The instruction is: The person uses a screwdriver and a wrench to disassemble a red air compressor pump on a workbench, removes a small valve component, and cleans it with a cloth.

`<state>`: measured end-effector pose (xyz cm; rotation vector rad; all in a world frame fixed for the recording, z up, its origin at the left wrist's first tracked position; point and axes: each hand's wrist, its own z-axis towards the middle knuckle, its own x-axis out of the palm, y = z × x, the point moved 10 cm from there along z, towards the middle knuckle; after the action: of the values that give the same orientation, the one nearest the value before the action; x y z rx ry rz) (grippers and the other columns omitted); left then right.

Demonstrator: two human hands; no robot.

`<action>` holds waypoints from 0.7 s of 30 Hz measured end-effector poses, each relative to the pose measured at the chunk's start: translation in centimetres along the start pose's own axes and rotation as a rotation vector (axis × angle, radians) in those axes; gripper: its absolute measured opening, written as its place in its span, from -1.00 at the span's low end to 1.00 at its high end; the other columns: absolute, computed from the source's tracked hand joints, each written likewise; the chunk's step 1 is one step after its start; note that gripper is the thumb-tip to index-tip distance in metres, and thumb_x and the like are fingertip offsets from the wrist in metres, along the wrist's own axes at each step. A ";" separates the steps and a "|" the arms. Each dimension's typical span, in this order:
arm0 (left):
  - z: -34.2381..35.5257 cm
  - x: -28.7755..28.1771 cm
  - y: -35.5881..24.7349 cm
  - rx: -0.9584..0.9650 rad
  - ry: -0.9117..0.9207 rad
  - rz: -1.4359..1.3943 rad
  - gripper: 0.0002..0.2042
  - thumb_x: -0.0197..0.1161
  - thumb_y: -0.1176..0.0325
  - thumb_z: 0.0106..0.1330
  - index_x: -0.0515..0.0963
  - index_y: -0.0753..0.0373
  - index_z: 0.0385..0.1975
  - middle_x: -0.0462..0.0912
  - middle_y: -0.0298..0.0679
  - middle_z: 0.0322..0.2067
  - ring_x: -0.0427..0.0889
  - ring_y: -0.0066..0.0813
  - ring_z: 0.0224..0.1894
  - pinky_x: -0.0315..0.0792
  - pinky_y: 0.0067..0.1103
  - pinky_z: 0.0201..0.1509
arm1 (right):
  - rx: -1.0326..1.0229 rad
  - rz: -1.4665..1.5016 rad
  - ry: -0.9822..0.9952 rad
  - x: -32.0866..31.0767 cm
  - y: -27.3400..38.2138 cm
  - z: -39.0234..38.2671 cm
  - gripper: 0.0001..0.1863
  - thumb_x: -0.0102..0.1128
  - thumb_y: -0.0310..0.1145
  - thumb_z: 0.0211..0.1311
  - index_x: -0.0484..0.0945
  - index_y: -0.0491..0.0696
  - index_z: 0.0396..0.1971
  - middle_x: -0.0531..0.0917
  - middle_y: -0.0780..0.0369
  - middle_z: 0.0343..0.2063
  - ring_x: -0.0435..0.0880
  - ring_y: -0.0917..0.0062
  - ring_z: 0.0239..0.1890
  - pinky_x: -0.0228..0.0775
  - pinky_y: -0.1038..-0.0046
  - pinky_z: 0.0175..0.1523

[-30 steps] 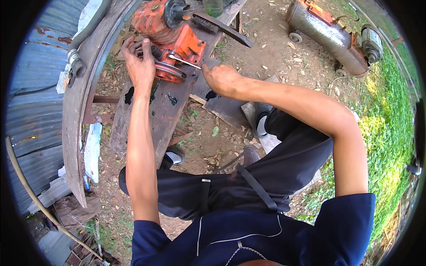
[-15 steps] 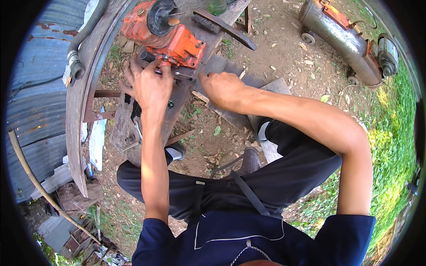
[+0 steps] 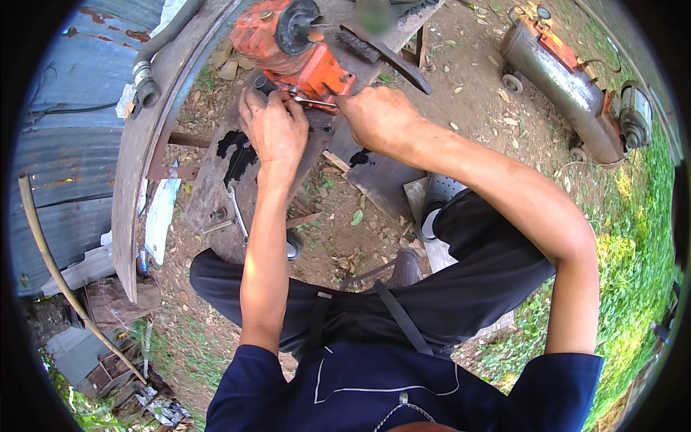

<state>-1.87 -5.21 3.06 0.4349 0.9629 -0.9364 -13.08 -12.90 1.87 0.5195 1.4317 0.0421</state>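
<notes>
The orange engine (image 3: 291, 50) sits on the plank tabletop (image 3: 223, 187), partly stripped. The left hand (image 3: 273, 129) closes its grip on the engine's base; the right hand (image 3: 378, 115) grips a metal tool (image 3: 311, 102) against it – work midway, casing still mostly assembled.

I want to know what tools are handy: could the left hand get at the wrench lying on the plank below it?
Probably yes. The wrench lies uncovered on the plank, just behind the left hand, with nothing between them.
</notes>
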 end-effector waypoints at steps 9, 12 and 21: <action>-0.3 -0.9 -0.3 0.039 -0.046 -0.039 -0.68 0.32 0.32 0.06 0.49 0.38 -0.25 0.42 0.23 -0.01 0.33 0.21 0.17 0.27 -0.12 0.24 | 0.026 -0.092 0.003 -1.2 2.8 0.8 -0.83 0.11 -0.46 0.07 0.68 -0.16 -0.45 0.72 0.02 -0.43 0.76 0.22 -0.32 0.63 0.23 -0.23; -0.4 -0.8 -0.2 0.023 -0.023 -0.051 -0.64 0.34 0.30 0.04 0.52 0.42 -0.24 0.42 0.24 0.04 0.31 0.18 0.22 0.28 -0.11 0.24 | 0.038 -0.128 0.043 -0.9 3.5 1.3 -0.83 0.13 -0.45 0.07 0.69 -0.16 -0.42 0.72 0.03 -0.41 0.76 0.23 -0.31 0.63 0.25 -0.24; -0.2 -0.9 0.3 -0.010 -0.001 -0.139 -0.63 0.39 0.26 0.03 0.59 0.46 -0.30 0.42 0.24 0.04 0.31 0.15 0.24 0.28 -0.12 0.24 | 0.066 -0.217 0.074 -1.9 5.1 1.9 -0.83 0.13 -0.44 0.10 0.70 -0.12 -0.40 0.73 0.05 -0.39 0.76 0.26 -0.28 0.63 0.28 -0.22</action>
<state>-1.88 -4.49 3.70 0.3629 1.0060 -1.0566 -10.19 -9.62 5.63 0.4175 1.5588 -0.1618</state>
